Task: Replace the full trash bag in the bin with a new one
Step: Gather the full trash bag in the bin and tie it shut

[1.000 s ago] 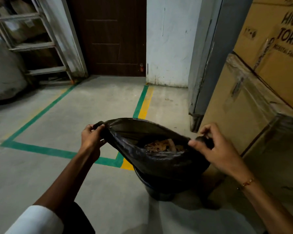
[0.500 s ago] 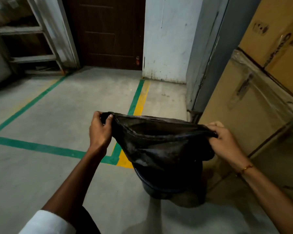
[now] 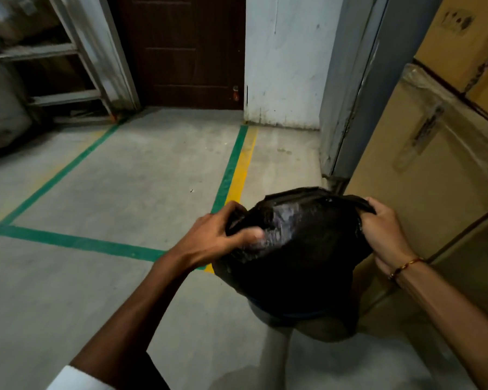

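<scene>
Above the bin (image 3: pixel 290 315), black trash bag (image 3: pixel 293 249) mouth up, both hands gripping.

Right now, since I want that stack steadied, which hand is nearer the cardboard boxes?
Right. The right hand grips the trash bag directly beside the cardboard boxes; the left hand grips the bag's far side.

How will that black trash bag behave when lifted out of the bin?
Probably floppy: the black trash bag crumples where the left hand and right hand bunch it. Likely slippery, since its film looks glossy. Weight cannot be judged.
</scene>
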